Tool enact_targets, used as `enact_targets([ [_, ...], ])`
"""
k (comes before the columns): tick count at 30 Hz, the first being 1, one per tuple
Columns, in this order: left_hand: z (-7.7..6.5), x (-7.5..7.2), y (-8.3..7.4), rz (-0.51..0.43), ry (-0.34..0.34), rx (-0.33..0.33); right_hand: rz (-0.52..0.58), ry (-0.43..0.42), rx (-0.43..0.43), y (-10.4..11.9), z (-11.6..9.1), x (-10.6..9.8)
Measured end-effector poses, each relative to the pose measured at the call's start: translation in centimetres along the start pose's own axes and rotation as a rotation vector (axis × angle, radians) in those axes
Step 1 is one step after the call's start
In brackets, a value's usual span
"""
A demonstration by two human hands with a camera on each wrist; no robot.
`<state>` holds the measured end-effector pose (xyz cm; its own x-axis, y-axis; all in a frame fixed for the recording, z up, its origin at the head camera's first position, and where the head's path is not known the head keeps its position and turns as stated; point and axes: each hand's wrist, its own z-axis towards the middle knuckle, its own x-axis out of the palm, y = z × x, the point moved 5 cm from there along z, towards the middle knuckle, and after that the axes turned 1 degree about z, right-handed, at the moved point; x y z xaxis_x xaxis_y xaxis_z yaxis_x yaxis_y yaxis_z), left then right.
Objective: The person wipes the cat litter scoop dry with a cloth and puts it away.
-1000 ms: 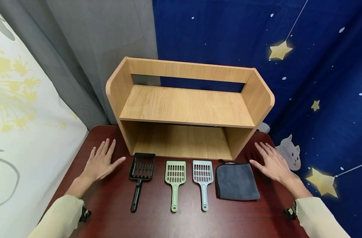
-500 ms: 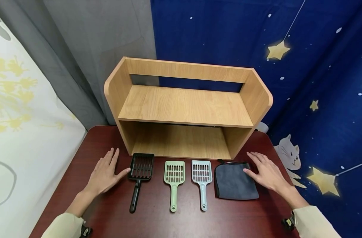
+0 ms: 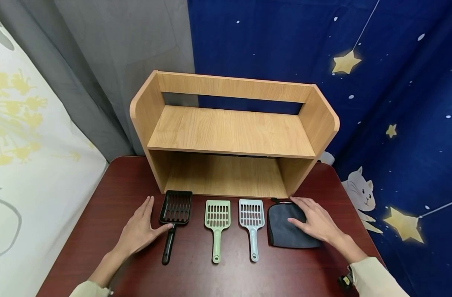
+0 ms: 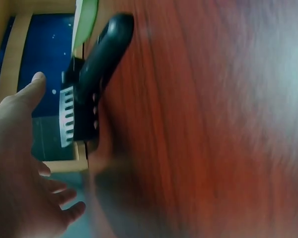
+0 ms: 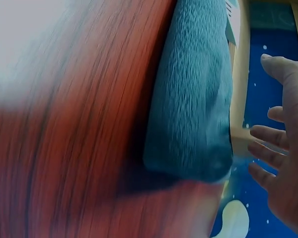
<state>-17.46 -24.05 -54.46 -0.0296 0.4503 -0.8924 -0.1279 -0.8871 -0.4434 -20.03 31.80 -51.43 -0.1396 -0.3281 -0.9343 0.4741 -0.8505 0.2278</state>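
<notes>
Reads as a home-like corner; exact room unclear. Evidence: navy curtain (image 3: 263, 45) with stars (image 3: 346, 62) and a cartoon cat (image 3: 361, 192), grey curtain (image 3: 125, 41), white flower-print fabric (image 3: 44, 173) around a dark red wood-grain surface (image 3: 192, 278); small wooden shelf (image 3: 229, 130) and household-type slotted black scoop (image 3: 170, 238) on it.

The hands (image 3: 137, 233) (image 3: 316, 220) are apart, left beside a black scoop (image 3: 175, 222), right over a grey cloth (image 3: 281, 230).

We see a person wearing plain sleeves of pale cream colour, the left sleeve (image 3: 89, 290) and the right sleeve (image 3: 376, 279). The left hand (image 3: 138, 232) and right hand (image 3: 316, 220) are bare. Beside the right cuff, we notice one small black device (image 3: 345, 282) with a yellowish patch.
</notes>
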Motion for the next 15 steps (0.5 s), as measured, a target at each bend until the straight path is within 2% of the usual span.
enact_targets([
  [5, -0.6, 0.5, -0.8, -0.044, 0.017, -0.033, 0.056, 0.029, 0.006, 0.7, 1.1, 1.2],
  [15, -1.6, 1.1, -2.2, -0.091, 0.033, -0.09, 0.122, 0.092, -0.015, 0.6, 2.6, 3.1],
])
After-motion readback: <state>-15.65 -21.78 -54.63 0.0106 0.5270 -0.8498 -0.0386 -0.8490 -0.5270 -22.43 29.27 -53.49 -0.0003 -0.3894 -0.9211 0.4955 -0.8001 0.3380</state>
